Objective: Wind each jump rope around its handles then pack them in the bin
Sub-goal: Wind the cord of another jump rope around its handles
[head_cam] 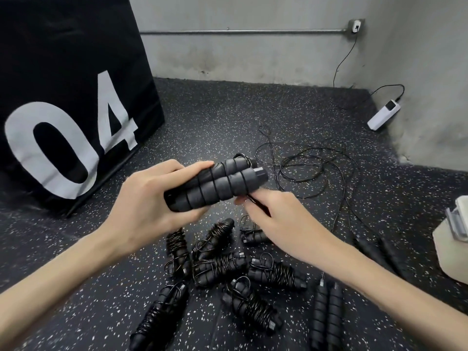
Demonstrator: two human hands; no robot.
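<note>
Above the dark speckled rubber floor (215, 117), the left hand (149, 198) grips a pair of black foam-covered jump rope handles (220, 184) held side by side, fingers curled round their lower end, handles tilted up toward the right, a few turns of thin black cord spiralled around them. The right hand (276, 219) sits just below the handles' upper end, thumb and fingertips pinching the thin black cord (255, 202) close to the handles. Loose black rope (311, 171) lies in loops on the floor just beyond the hands, well apart from the wall. Below the hands, a cluster of wound black jump rope bundles (228, 272) lies on the floor, some touching, pointing different ways. To the right of that cluster, two more black handles (326, 315) lie side by side with only sparse wraps; another dark pair (377, 252) lies further right, blurred. Large black padded box with white "04" printed on its side (71, 97) stands at left, on the floor. White rectangular device (383, 114) with a black cable leans at the base of the grey concrete wall (253, 51), cable running up to a wall outlet (356, 26). Pale object (453, 239) at the right edge, partly cut off, cannot tell what it is.
</note>
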